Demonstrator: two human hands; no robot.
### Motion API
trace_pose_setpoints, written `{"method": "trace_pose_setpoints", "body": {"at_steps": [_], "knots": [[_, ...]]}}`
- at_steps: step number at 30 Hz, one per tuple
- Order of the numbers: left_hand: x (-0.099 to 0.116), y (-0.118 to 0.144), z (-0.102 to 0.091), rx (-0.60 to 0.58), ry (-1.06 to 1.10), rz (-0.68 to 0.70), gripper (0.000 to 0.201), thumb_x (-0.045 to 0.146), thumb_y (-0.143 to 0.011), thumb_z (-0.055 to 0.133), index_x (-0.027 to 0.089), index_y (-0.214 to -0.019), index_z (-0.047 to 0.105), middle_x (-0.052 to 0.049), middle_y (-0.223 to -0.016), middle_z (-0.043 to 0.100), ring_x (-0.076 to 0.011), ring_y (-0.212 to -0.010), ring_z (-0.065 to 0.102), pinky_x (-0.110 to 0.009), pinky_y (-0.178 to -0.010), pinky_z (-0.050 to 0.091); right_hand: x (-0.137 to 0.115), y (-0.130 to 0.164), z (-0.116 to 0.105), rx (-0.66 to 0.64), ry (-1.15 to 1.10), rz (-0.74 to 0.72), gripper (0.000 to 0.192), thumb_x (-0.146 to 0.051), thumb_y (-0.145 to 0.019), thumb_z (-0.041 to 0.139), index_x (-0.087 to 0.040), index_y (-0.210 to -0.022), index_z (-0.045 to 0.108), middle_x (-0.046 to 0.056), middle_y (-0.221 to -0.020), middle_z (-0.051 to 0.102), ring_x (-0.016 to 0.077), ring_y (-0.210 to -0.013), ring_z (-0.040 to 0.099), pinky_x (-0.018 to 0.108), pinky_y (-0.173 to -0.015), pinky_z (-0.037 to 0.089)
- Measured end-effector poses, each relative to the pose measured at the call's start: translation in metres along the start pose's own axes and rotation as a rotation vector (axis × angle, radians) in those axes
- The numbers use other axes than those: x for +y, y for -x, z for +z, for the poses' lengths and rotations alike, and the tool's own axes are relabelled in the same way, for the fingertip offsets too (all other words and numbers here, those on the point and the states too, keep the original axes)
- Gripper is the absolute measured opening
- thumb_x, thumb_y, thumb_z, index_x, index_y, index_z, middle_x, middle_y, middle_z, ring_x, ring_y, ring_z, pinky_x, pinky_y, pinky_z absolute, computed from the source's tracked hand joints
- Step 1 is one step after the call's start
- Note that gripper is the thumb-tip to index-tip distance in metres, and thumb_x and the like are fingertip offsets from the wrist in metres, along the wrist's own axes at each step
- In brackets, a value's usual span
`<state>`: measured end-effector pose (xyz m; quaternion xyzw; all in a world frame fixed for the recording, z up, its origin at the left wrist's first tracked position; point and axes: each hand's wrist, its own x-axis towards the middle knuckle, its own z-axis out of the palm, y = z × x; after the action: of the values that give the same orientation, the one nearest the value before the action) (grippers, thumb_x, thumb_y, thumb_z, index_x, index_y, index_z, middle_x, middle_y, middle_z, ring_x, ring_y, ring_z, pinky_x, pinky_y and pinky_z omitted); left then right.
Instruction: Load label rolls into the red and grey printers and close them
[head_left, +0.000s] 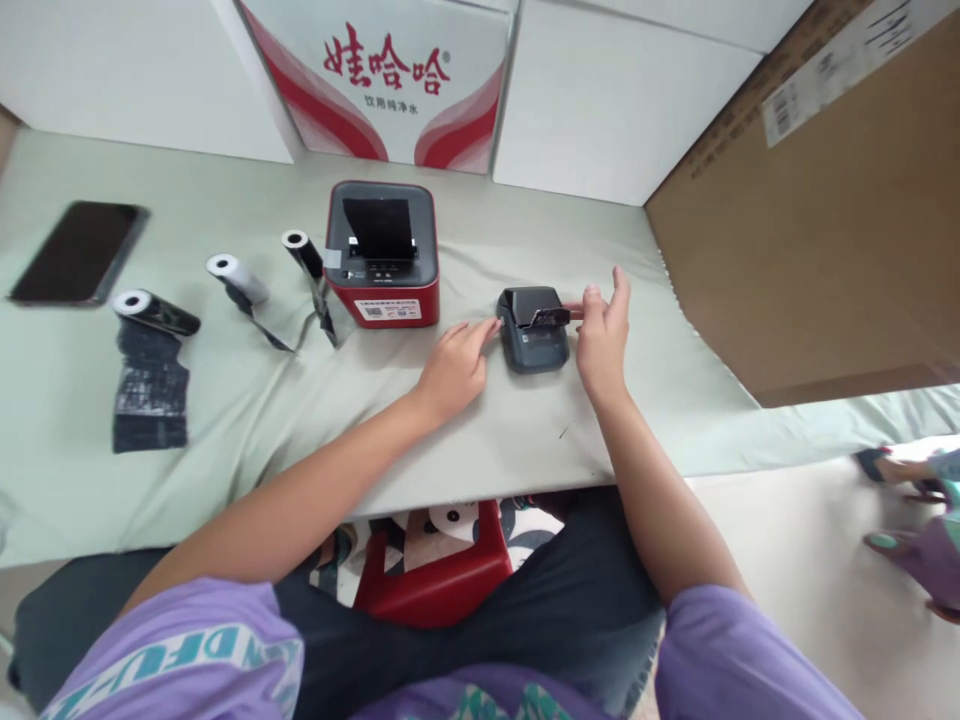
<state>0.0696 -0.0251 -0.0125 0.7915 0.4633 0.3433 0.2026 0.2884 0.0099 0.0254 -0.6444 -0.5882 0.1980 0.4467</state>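
A small dark label printer (534,345) sits on the cloth between my hands. A short black strip (550,317) sticks out of its top, towards the right. My left hand (455,368) rests on the cloth with its fingers stretched out, the fingertips at the printer's left side. On the other side, my right hand (602,335) is raised with fingers apart; one finger reaches to the printer's right edge near the strip. Whether that finger touches the strip cannot be made out. Left of my left hand stands a larger red and black printer (416,305) with black paper coming up from its slot.
Black roll (169,313), white roll (241,279) and narrow black roll (304,256) lie at the left with strips unrolled. Beyond them is a phone (81,250). White boxes (585,110) line the back; a large cardboard box (825,230) stands right. Another person's feet (892,540) show at lower right.
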Motion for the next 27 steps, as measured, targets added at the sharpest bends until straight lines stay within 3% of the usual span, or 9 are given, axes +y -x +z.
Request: {"method": "trace_pose_setpoints", "body": {"at_steps": [3,6,10,14,17,19,23,25,27], "knots": [[-0.001,0.000,0.000,0.006,0.003,0.000,0.065,0.000,-0.082,0.043,0.014,-0.145,0.053,-0.012,-0.144,0.068,-0.0245,-0.133,0.064,-0.050,-0.125,0.042,0.001,-0.003,-0.005,0.059,-0.049,-0.007,0.074,-0.073,-0.100,0.036,-0.020,-0.151,0.046,0.011,-0.099,0.077,0.0269,-0.095,0.074,0.047,-0.093,0.056],[-0.001,0.000,0.000,0.019,0.005,-0.002,0.064,0.001,-0.082,0.045,0.014,-0.144,0.054,-0.012,-0.144,0.068,-0.0255,-0.132,0.065,-0.050,-0.123,0.044,-0.001,-0.002,-0.004,0.082,-0.066,-0.059,0.070,-0.072,-0.101,0.033,-0.021,-0.142,0.055,0.010,-0.094,0.077,0.0252,-0.090,0.074,0.045,-0.092,0.057],[-0.001,0.000,-0.001,0.018,0.022,-0.015,0.063,0.002,-0.083,0.045,0.014,-0.144,0.055,-0.013,-0.143,0.069,-0.0279,-0.131,0.065,-0.051,-0.118,0.049,-0.005,-0.005,-0.003,0.007,-0.023,-0.084,0.071,-0.066,-0.105,0.019,-0.021,-0.153,0.047,0.015,-0.113,0.078,0.0252,-0.101,0.075,0.042,-0.091,0.057],[-0.001,0.000,-0.002,0.014,0.052,-0.027,0.064,0.002,-0.083,0.044,0.015,-0.145,0.055,-0.012,-0.143,0.069,-0.0275,-0.130,0.066,-0.050,-0.116,0.051,-0.009,-0.011,-0.002,-0.206,0.047,-0.127,0.069,-0.063,-0.106,0.019,-0.028,-0.163,0.034,0.014,-0.142,0.068,0.0266,-0.125,0.067,0.045,-0.104,0.054],[-0.002,0.000,-0.002,0.010,0.070,-0.026,0.065,0.002,-0.083,0.045,0.016,-0.145,0.055,-0.011,-0.143,0.069,-0.0265,-0.130,0.066,-0.048,-0.117,0.051,-0.008,-0.015,0.001,-0.303,0.039,-0.179,0.071,-0.066,-0.105,0.021,-0.027,-0.161,0.038,0.011,-0.144,0.068,0.0249,-0.138,0.060,0.046,-0.115,0.046],[-0.001,0.000,-0.002,0.003,0.075,-0.035,0.064,0.002,-0.083,0.045,0.016,-0.145,0.055,-0.011,-0.144,0.068,-0.0264,-0.131,0.066,-0.048,-0.118,0.051,-0.004,-0.020,0.003,-0.281,0.001,-0.179,0.070,-0.065,-0.105,0.021,-0.024,-0.157,0.044,0.012,-0.138,0.071,0.0243,-0.136,0.061,0.045,-0.113,0.047],[0.001,0.000,-0.004,-0.019,0.084,-0.059,0.063,0.002,-0.085,0.045,0.017,-0.145,0.055,-0.010,-0.145,0.068,-0.0266,-0.133,0.065,-0.049,-0.119,0.050,0.006,-0.038,0.001,-0.202,0.017,-0.129,0.051,-0.052,-0.102,0.036,-0.022,-0.127,0.069,0.012,-0.121,0.076,0.0260,-0.120,0.067,0.042,-0.101,0.055],[0.002,0.000,-0.005,-0.025,0.088,-0.069,0.062,0.002,-0.086,0.045,0.017,-0.145,0.055,-0.010,-0.146,0.067,-0.0267,-0.134,0.064,-0.049,-0.119,0.049,0.010,-0.049,-0.003,-0.258,0.069,-0.152,0.035,-0.039,-0.094,0.048,-0.020,-0.107,0.075,0.012,-0.116,0.074,0.0272,-0.116,0.067,0.043,-0.099,0.057],[0.002,0.000,-0.005,-0.024,0.093,-0.075,0.062,0.002,-0.086,0.045,0.016,-0.145,0.055,-0.011,-0.145,0.067,-0.0266,-0.134,0.064,-0.049,-0.119,0.050,0.010,-0.058,-0.008,-0.349,0.121,-0.193,0.028,-0.029,-0.085,0.055,-0.020,-0.099,0.078,0.012,-0.120,0.070,0.0281,-0.118,0.066,0.045,-0.100,0.057]]}}
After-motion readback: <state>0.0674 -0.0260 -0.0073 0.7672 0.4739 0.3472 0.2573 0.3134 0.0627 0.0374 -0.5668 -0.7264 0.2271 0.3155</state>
